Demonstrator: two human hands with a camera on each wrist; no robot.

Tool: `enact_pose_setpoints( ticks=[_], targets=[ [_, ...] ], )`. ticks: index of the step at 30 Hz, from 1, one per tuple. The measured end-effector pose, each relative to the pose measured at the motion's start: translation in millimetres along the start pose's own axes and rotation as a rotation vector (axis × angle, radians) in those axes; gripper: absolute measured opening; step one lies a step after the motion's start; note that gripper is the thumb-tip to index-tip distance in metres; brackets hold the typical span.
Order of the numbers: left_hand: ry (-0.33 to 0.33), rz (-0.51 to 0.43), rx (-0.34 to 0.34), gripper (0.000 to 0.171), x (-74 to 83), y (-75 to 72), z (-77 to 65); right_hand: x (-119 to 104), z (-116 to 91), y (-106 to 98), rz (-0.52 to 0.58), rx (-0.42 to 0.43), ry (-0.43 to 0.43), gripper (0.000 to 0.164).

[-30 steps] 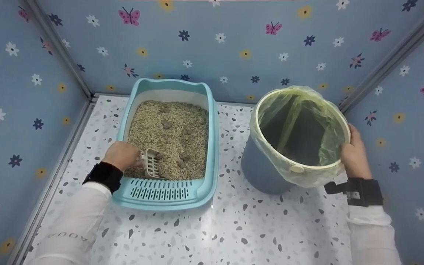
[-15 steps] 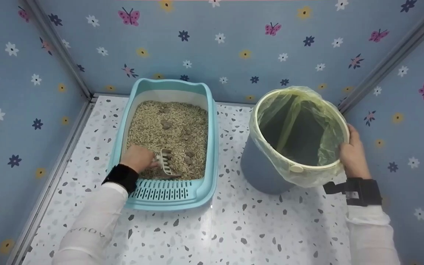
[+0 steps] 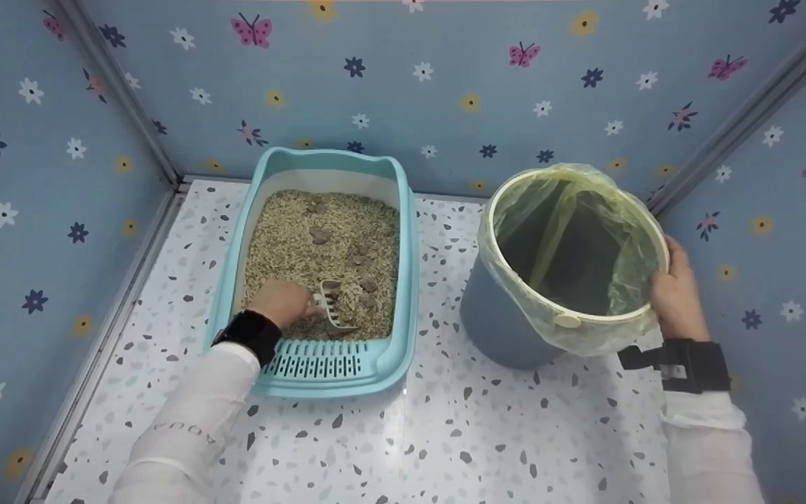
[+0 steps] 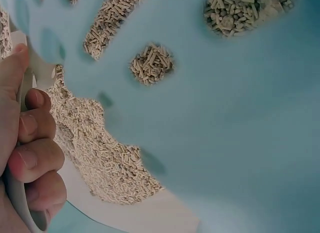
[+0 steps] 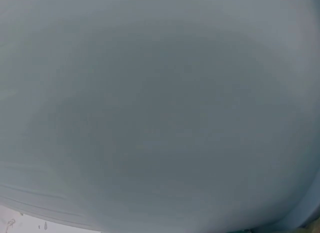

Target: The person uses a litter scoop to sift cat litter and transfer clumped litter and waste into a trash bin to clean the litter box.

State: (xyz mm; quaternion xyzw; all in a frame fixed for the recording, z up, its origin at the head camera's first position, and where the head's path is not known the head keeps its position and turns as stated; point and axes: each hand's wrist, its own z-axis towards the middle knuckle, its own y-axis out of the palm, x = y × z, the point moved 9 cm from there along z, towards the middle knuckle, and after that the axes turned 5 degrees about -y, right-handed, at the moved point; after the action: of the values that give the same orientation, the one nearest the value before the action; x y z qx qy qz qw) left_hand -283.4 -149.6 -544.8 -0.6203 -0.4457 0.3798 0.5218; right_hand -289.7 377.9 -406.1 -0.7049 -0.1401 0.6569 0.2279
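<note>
My left hand [image 3: 281,302] grips the handle of a pale slotted litter scoop [image 3: 333,308], fingers curled round it in the left wrist view [image 4: 37,143]. The scoop's head sits in the tan pellet litter [image 3: 319,259] near the front of a light blue litter box [image 3: 408,280]. Several brownish clumps [image 3: 319,236] lie on the litter, a few just right of the scoop. My right hand [image 3: 677,297] holds the right rim of a blue-grey bin [image 3: 508,322], thumb on the rim. A thin yellow bag [image 3: 602,336] lines the bin and folds over its cream rim.
The litter box's front ledge has slots [image 3: 315,360]. Behind both containers rises a blue wall [image 3: 438,91] printed with flowers and butterflies, with more panels left and right. The speckled white floor [image 3: 438,434] shows between and in front of them. The bin's side fills the right wrist view.
My left hand has moved right with the scoop, pushing it through the litter toward the clumps on the right. The right hand stays on the bin's rim.
</note>
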Motion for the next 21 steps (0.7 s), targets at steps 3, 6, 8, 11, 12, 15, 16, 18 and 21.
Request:
enact_pose_setpoints(
  ticks=[3, 6, 8, 11, 12, 15, 16, 18, 21],
  targets=[
    [0.007, -0.061, 0.017, 0.049, -5.1, 3.1, 2.0, 0, 0, 1, 0.023, -0.003, -0.005, 0.068],
    [0.011, -0.109, 0.020, 0.049, -11.3, 7.2, 3.6, 1, -1, 2, 0.024, -0.006, -0.002, 0.068],
    [0.016, -0.133, 0.027, 0.049, -15.2, 9.1, 3.9, 1, -1, 3, 0.018, -0.007, 0.001, 0.068],
    [0.013, -0.183, 0.025, 0.049, -21.2, 10.2, 3.1, 1, -1, 3, 0.013, -0.008, 0.001, 0.068],
    [0.010, -0.198, 0.025, 0.049, -23.2, 10.0, 2.6, 0, -1, 3, 0.014, -0.009, 0.000, 0.068],
    [-0.002, -0.245, 0.029, 0.048, -29.4, 8.2, 1.4, 0, 0, 2, 0.026, -0.007, -0.003, 0.068],
    [-0.007, -0.258, 0.038, 0.046, -31.8, 7.1, 1.1, 0, 0, 1, 0.030, -0.005, -0.003, 0.068],
    [-0.020, -0.282, 0.067, 0.043, -36.8, 4.8, 0.0, 0, 1, 0, 0.029, 0.002, -0.001, 0.068],
    [-0.057, -0.321, 0.113, 0.038, -44.9, 3.7, -4.6, 0, 1, -1, 0.020, 0.010, 0.004, 0.068]
  ],
)
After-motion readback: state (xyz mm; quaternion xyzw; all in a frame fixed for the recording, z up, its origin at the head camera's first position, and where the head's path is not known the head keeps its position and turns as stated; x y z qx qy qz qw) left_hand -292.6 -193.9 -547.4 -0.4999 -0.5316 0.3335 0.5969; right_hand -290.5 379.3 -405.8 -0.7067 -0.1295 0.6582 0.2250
